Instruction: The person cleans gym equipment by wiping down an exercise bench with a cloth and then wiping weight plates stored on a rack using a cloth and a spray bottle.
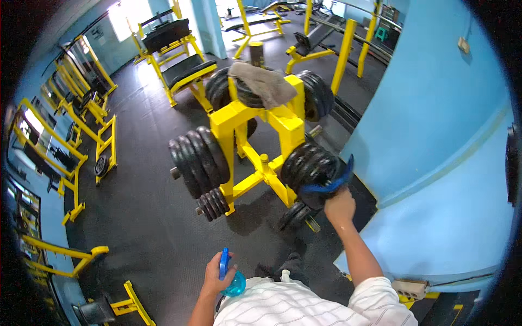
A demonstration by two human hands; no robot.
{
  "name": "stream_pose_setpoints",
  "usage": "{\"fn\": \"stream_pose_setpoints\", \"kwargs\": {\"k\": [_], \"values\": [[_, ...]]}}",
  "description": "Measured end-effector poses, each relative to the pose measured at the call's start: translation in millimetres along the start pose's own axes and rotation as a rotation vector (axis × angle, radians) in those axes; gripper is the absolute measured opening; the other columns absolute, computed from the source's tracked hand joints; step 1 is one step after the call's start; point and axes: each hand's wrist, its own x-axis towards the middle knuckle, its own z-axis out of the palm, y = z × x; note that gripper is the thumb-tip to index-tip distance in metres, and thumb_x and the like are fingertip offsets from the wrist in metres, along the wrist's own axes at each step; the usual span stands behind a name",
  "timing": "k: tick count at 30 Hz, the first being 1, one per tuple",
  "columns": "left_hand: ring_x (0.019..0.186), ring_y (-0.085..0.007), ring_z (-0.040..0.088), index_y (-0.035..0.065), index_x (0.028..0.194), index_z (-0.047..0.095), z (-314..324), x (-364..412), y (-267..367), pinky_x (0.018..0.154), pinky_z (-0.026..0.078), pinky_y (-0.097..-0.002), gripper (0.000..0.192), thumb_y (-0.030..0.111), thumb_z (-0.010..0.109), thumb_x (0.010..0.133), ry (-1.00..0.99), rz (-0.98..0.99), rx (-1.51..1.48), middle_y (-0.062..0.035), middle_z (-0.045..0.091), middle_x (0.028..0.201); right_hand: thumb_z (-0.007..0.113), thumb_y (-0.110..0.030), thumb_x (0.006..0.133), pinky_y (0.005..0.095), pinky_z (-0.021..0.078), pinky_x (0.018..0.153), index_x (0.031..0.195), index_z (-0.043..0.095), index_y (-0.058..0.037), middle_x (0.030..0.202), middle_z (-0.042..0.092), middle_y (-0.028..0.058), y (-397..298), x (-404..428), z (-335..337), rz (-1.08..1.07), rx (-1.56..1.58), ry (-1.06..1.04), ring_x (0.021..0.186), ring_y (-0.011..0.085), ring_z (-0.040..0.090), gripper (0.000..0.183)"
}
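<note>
My left hand [216,272] is wrapped around a small spray bottle [233,284] with a blue trigger head and a translucent blue body, held low by my waist. Out to the right, my right hand [341,206] grips a blue cloth [328,186], blurred and curved along its edge. The cloth lies against the outer face of black weight plates [308,166] stacked on a peg of the yellow plate rack [249,122]. My fingertips are hidden on that side. A grey-brown towel [263,83] hangs over the rack's top.
More plates [198,161] hang on the rack's left side, with smaller plates [213,204] below. Plates [295,215] sit low near my right side. A blue wall [424,130] stands close on the right. Yellow machines [91,130] line the left wall; a padded bench [183,71] stands beyond the rack.
</note>
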Motion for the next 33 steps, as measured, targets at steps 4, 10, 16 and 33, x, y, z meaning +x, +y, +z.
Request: {"fn": "stream_pose_setpoints", "kwargs": {"k": [4, 10, 16, 33], "values": [[0.077, -0.0207, 0.065, 0.0071, 0.107, 0.062, -6, -11, -7, 0.074, 0.051, -0.0325, 0.038, 0.015, 0.073, 0.072, 0.086, 0.015, -0.134, -0.0116, 0.066, 0.09, 0.068, -0.034, 0.073, 0.046, 0.0511, 0.082, 0.116, 0.051, 0.0077, 0.115, 0.057, 0.0224, -7, 20, -13, 0.024, -0.247, -0.075, 0.102, 0.0359, 0.061, 0.062], [0.067, -0.02, 0.064, 0.0068, 0.108, 0.06, -5, -3, -3, 0.066, 0.051, -0.0326, 0.037, 0.012, 0.072, 0.073, 0.036, 0.1, -0.059, -0.0113, 0.066, 0.087, 0.067, -0.026, 0.072, 0.0452, 0.0482, 0.088, 0.115, 0.055, 0.0007, 0.113, 0.058, 0.0183, -1, 24, 7, -0.092, -0.269, 0.038, 0.105, 0.0375, 0.058, 0.052], [0.07, -0.023, 0.065, 0.0055, 0.109, 0.06, 15, -7, 1, 0.069, 0.051, -0.0341, 0.037, 0.012, 0.071, 0.074, 0.081, 0.069, -0.201, -0.0122, 0.066, 0.088, 0.058, -0.007, 0.074, 0.0443, 0.0487, 0.085, 0.1, 0.067, 0.0025, 0.096, 0.067, 0.0238, 107, -76, 19, 0.058, 0.374, 0.157, 0.095, 0.0417, 0.063, 0.028], [0.087, -0.0384, 0.062, 0.0004, 0.114, 0.055, 89, 1, -51, 0.075, 0.05, -0.0422, 0.042, 0.013, 0.066, 0.075, 0.011, 0.033, -0.31, -0.0193, 0.061, 0.099, 0.05, -0.019, 0.082, 0.0504, 0.0389, 0.101, 0.102, 0.068, -0.001, 0.115, 0.064, 0.0214, 12, 6, 170, -0.551, -0.711, -0.728, 0.112, 0.0389, 0.057, 0.032]]}}
